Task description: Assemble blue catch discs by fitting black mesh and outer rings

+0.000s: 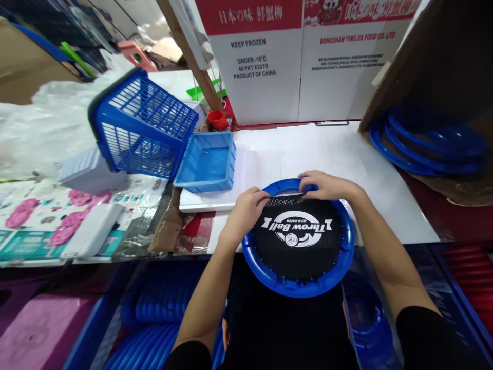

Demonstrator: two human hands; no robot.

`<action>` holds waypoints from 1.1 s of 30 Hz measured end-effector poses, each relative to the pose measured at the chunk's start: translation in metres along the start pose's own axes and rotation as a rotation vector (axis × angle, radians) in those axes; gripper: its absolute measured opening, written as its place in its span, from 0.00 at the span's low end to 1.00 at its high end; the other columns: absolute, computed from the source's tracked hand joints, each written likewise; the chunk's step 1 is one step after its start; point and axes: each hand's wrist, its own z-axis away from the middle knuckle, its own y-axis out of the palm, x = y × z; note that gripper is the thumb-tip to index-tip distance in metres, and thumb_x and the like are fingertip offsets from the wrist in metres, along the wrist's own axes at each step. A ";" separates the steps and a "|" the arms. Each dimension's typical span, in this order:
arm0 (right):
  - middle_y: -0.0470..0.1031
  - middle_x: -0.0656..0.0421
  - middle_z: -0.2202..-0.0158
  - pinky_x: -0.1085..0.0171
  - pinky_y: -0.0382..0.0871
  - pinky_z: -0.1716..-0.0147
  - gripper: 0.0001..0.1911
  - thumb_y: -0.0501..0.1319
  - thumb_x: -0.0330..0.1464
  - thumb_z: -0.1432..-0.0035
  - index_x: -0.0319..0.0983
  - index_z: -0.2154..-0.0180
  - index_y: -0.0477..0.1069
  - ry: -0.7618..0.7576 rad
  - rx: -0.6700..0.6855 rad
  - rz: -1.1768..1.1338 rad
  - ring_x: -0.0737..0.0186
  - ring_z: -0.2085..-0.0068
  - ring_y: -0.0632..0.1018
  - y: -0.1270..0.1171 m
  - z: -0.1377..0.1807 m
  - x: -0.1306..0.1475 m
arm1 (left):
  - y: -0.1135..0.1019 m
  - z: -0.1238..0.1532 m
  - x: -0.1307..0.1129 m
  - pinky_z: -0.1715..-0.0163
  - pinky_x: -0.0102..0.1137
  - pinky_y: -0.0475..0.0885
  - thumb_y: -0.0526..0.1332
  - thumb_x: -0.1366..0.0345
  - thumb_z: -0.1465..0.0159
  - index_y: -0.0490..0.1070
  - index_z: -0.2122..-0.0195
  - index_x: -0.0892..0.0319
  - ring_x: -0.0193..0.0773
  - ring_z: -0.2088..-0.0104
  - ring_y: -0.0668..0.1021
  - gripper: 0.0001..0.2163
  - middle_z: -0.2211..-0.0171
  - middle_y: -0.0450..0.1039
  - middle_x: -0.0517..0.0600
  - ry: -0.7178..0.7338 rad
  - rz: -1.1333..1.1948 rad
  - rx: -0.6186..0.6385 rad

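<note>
A round blue plastic ring [262,269] lies at the table's front edge, over my lap. A black mesh net [265,241] printed "Throw Ball" fills most of it, its lettering upside down to me. Along the near and side edges the net meets small pegs on the ring; at the far edge a gap shows between net and rim. My left hand [249,208] is closed on the net's far left edge, fingertips pinched. On the far right, my right hand [321,186] grips the net's edge, with fingers across the rim.
Left of the ring stand a light-blue tray [208,186] and a tipped blue basket [142,167]. A small red cup [217,120] sits behind. At right, a cardboard box [427,187] holds several blue rings [400,159]. White cartons [265,97] wall the back.
</note>
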 end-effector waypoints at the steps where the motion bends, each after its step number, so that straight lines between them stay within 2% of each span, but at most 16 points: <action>1: 0.72 0.51 0.33 0.37 0.62 0.29 0.08 0.69 0.40 0.35 0.45 0.57 0.82 -0.025 -0.028 0.016 0.39 0.29 0.69 0.004 -0.003 0.003 | 0.002 -0.001 -0.001 0.51 0.38 0.78 0.61 0.70 0.28 0.83 0.59 0.56 0.43 0.58 0.83 0.09 0.60 0.82 0.52 0.007 0.024 0.009; 3: 0.70 0.51 0.30 0.35 0.59 0.27 0.08 0.67 0.39 0.33 0.45 0.56 0.82 -0.090 -0.071 0.043 0.38 0.27 0.65 0.014 -0.011 0.008 | 0.004 -0.005 -0.005 0.51 0.39 0.79 0.61 0.69 0.28 0.83 0.59 0.56 0.44 0.58 0.84 0.09 0.60 0.84 0.52 0.013 0.033 0.049; 4: 0.70 0.50 0.30 0.35 0.60 0.28 0.08 0.65 0.37 0.32 0.44 0.57 0.82 -0.124 -0.075 0.045 0.39 0.28 0.67 0.018 -0.015 0.010 | 0.003 -0.006 -0.007 0.50 0.40 0.79 0.60 0.69 0.27 0.83 0.58 0.56 0.45 0.57 0.84 0.10 0.60 0.84 0.53 0.010 0.026 0.068; 8: 0.79 0.50 0.41 0.39 0.70 0.35 0.10 0.60 0.36 0.28 0.44 0.57 0.81 -0.184 -0.093 -0.028 0.45 0.39 0.77 0.027 -0.022 0.010 | -0.003 -0.010 -0.011 0.48 0.40 0.79 0.62 0.67 0.29 0.83 0.60 0.55 0.45 0.56 0.85 0.08 0.58 0.86 0.52 -0.048 0.073 0.085; 11: 0.80 0.52 0.45 0.43 0.72 0.37 0.09 0.61 0.36 0.28 0.45 0.57 0.80 -0.186 -0.142 -0.072 0.48 0.42 0.78 0.029 -0.024 0.007 | -0.010 -0.009 -0.010 0.48 0.39 0.79 0.64 0.67 0.31 0.83 0.61 0.54 0.45 0.56 0.85 0.07 0.59 0.87 0.51 -0.107 0.124 0.102; 16: 0.81 0.54 0.53 0.49 0.73 0.41 0.08 0.61 0.37 0.28 0.44 0.59 0.78 -0.222 -0.137 -0.096 0.52 0.47 0.79 0.032 -0.027 0.006 | -0.019 -0.004 -0.014 0.47 0.41 0.79 0.63 0.70 0.31 0.84 0.59 0.56 0.46 0.55 0.85 0.08 0.57 0.87 0.52 -0.175 0.119 0.182; 20: 0.81 0.54 0.56 0.50 0.73 0.43 0.09 0.60 0.37 0.28 0.44 0.60 0.78 -0.234 -0.169 -0.110 0.53 0.50 0.79 0.033 -0.028 0.007 | -0.022 0.002 -0.014 0.46 0.41 0.79 0.64 0.72 0.33 0.84 0.57 0.56 0.46 0.52 0.85 0.10 0.54 0.87 0.53 -0.174 0.134 0.181; 23: 0.82 0.54 0.56 0.50 0.73 0.44 0.08 0.61 0.37 0.29 0.44 0.60 0.78 -0.239 -0.179 -0.121 0.53 0.51 0.80 0.034 -0.028 0.006 | -0.023 0.007 -0.012 0.49 0.39 0.79 0.64 0.71 0.32 0.84 0.59 0.57 0.44 0.55 0.84 0.08 0.57 0.86 0.53 -0.116 0.139 0.188; 27: 0.82 0.55 0.56 0.49 0.74 0.43 0.07 0.63 0.37 0.30 0.45 0.61 0.78 -0.224 -0.184 -0.123 0.52 0.50 0.79 0.036 -0.030 0.005 | -0.022 0.013 -0.014 0.51 0.38 0.78 0.64 0.70 0.32 0.82 0.63 0.56 0.43 0.57 0.83 0.06 0.60 0.84 0.52 -0.047 0.109 0.132; 30: 0.82 0.55 0.57 0.50 0.74 0.43 0.07 0.63 0.38 0.31 0.45 0.61 0.79 -0.210 -0.206 -0.133 0.52 0.50 0.80 0.036 -0.031 0.004 | -0.018 0.017 -0.018 0.50 0.39 0.78 0.61 0.70 0.30 0.80 0.62 0.57 0.44 0.57 0.83 0.07 0.60 0.84 0.53 -0.100 0.056 0.049; 33: 0.84 0.56 0.56 0.50 0.74 0.43 0.08 0.62 0.38 0.31 0.46 0.60 0.80 -0.170 -0.214 -0.130 0.52 0.51 0.81 0.036 -0.033 0.004 | -0.015 0.018 -0.019 0.50 0.40 0.78 0.59 0.70 0.29 0.80 0.60 0.56 0.45 0.57 0.84 0.09 0.59 0.85 0.53 -0.178 0.039 0.026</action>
